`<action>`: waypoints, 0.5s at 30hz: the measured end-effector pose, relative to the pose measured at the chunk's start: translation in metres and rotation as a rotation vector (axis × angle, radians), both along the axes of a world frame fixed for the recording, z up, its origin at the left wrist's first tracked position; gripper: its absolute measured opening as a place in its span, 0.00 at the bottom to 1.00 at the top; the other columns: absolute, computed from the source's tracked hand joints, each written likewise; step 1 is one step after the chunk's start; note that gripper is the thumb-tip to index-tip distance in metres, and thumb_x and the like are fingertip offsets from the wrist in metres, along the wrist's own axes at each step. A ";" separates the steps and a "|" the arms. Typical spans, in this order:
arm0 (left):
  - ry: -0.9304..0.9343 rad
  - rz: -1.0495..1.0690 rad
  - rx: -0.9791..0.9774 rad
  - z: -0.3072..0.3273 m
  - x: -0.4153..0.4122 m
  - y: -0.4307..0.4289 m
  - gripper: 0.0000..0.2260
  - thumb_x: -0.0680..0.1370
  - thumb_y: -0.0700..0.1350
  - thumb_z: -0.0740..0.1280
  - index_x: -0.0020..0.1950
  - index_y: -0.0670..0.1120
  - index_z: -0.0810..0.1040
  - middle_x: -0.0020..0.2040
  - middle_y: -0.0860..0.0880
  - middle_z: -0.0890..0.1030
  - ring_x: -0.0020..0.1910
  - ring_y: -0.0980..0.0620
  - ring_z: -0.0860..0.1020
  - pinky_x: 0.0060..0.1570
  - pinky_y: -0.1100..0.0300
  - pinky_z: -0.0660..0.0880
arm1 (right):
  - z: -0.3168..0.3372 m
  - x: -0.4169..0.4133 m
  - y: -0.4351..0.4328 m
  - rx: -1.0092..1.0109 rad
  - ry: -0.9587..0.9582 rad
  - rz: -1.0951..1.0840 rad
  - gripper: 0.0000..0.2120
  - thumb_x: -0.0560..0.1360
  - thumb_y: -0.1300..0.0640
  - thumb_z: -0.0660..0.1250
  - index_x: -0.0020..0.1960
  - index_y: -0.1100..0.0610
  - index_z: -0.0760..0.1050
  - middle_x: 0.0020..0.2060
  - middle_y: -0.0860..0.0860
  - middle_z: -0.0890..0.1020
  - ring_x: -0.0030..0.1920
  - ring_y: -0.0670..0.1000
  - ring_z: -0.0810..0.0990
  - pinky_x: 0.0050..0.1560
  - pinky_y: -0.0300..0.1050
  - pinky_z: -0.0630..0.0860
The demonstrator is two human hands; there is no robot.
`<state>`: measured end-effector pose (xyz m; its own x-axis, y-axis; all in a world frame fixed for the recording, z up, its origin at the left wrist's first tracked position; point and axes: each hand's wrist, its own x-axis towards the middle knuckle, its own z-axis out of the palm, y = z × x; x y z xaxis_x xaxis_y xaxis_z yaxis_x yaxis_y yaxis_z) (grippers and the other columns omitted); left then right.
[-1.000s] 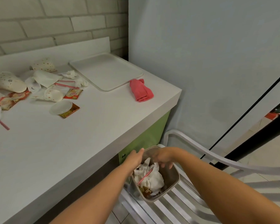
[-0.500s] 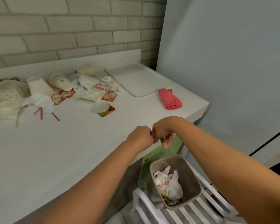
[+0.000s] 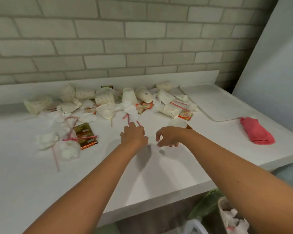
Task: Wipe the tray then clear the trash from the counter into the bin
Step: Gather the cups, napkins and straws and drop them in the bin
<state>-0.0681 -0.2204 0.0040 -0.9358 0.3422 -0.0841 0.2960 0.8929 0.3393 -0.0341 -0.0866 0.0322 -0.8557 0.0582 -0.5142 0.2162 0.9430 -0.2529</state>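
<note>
Both my hands are out over the white counter (image 3: pixel 159 174). My left hand (image 3: pixel 134 135) reaches toward a red striped straw (image 3: pixel 127 117) with fingers apart, holding nothing. My right hand (image 3: pixel 167 136) hovers beside it, fingers curled loosely and empty, just in front of a white lid (image 3: pixel 177 123). Trash lies along the back: dotted paper cups (image 3: pixel 105 98), crumpled napkins (image 3: pixel 131 109), straws and snack wrappers (image 3: pixel 85 135). The white tray (image 3: pixel 215 102) lies at the back right. The bin (image 3: pixel 232 217), with napkins inside, shows at the bottom right below the counter.
A folded pink cloth (image 3: pixel 256 133) lies near the counter's right edge, in front of the tray. A brick wall (image 3: pixel 125 39) backs the counter and a pale panel (image 3: pixel 277 65) closes the right side.
Both hands rose from the bin below the counter and moved out over the counter toward the trash. The view swung up and left from the bin to the wall.
</note>
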 end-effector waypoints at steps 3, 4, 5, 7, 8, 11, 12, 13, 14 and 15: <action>0.001 0.064 -0.049 0.001 -0.021 -0.045 0.13 0.79 0.50 0.62 0.61 0.48 0.73 0.64 0.45 0.66 0.65 0.45 0.66 0.61 0.53 0.65 | 0.000 -0.027 -0.039 0.008 0.030 0.074 0.16 0.78 0.53 0.63 0.64 0.55 0.71 0.43 0.48 0.73 0.34 0.46 0.71 0.37 0.39 0.73; 0.000 0.081 -0.059 0.000 -0.027 -0.059 0.13 0.79 0.49 0.62 0.62 0.47 0.73 0.64 0.45 0.66 0.65 0.45 0.65 0.61 0.52 0.66 | 0.001 -0.034 -0.051 0.012 0.043 0.096 0.16 0.77 0.53 0.63 0.64 0.54 0.71 0.46 0.48 0.73 0.33 0.45 0.71 0.35 0.37 0.71; 0.002 0.094 -0.064 0.000 -0.034 -0.073 0.13 0.79 0.49 0.61 0.62 0.47 0.73 0.64 0.45 0.66 0.65 0.45 0.66 0.61 0.52 0.66 | 0.001 -0.042 -0.063 0.016 0.057 0.120 0.16 0.77 0.53 0.63 0.64 0.54 0.71 0.49 0.48 0.72 0.33 0.45 0.70 0.34 0.37 0.70; 0.015 0.111 -0.063 -0.002 -0.046 -0.098 0.12 0.79 0.46 0.61 0.62 0.47 0.73 0.65 0.45 0.66 0.65 0.45 0.67 0.60 0.53 0.68 | 0.001 -0.053 -0.083 0.024 0.084 0.179 0.16 0.78 0.53 0.63 0.64 0.55 0.72 0.52 0.49 0.71 0.36 0.45 0.71 0.35 0.36 0.69; 0.022 0.120 -0.064 -0.002 -0.053 -0.109 0.12 0.79 0.45 0.61 0.62 0.47 0.73 0.65 0.45 0.67 0.64 0.45 0.68 0.59 0.54 0.69 | 0.001 -0.059 -0.092 0.031 0.101 0.209 0.16 0.78 0.53 0.63 0.64 0.55 0.72 0.54 0.51 0.73 0.41 0.47 0.74 0.38 0.36 0.70; 0.015 0.149 -0.045 0.000 -0.069 -0.143 0.13 0.77 0.40 0.62 0.61 0.47 0.75 0.63 0.46 0.72 0.61 0.46 0.72 0.55 0.57 0.71 | -0.004 -0.078 -0.120 0.029 0.161 0.250 0.14 0.78 0.55 0.63 0.62 0.56 0.75 0.61 0.52 0.75 0.60 0.52 0.74 0.46 0.36 0.68; 0.011 0.165 -0.032 0.001 -0.073 -0.154 0.13 0.77 0.39 0.61 0.60 0.47 0.76 0.61 0.46 0.74 0.59 0.46 0.74 0.54 0.56 0.72 | -0.007 -0.084 -0.129 0.013 0.178 0.248 0.13 0.77 0.56 0.64 0.61 0.57 0.76 0.61 0.52 0.75 0.60 0.52 0.74 0.46 0.36 0.68; 0.009 0.185 -0.017 0.002 -0.077 -0.165 0.13 0.77 0.38 0.60 0.59 0.46 0.77 0.59 0.46 0.75 0.58 0.46 0.74 0.54 0.56 0.73 | -0.009 -0.090 -0.139 -0.005 0.196 0.244 0.12 0.77 0.57 0.65 0.59 0.57 0.77 0.60 0.53 0.77 0.60 0.52 0.74 0.45 0.36 0.68; 0.013 0.206 0.001 0.003 -0.081 -0.174 0.12 0.77 0.38 0.60 0.57 0.46 0.77 0.58 0.46 0.75 0.57 0.46 0.75 0.54 0.55 0.74 | -0.011 -0.096 -0.148 -0.027 0.216 0.236 0.11 0.76 0.58 0.65 0.58 0.58 0.78 0.58 0.53 0.78 0.59 0.52 0.75 0.44 0.35 0.69; 0.022 0.226 0.020 0.003 -0.085 -0.184 0.12 0.77 0.37 0.60 0.56 0.46 0.78 0.57 0.46 0.75 0.56 0.46 0.75 0.54 0.55 0.74 | -0.014 -0.100 -0.157 -0.051 0.238 0.225 0.10 0.76 0.59 0.65 0.56 0.58 0.79 0.57 0.53 0.79 0.57 0.53 0.76 0.42 0.34 0.69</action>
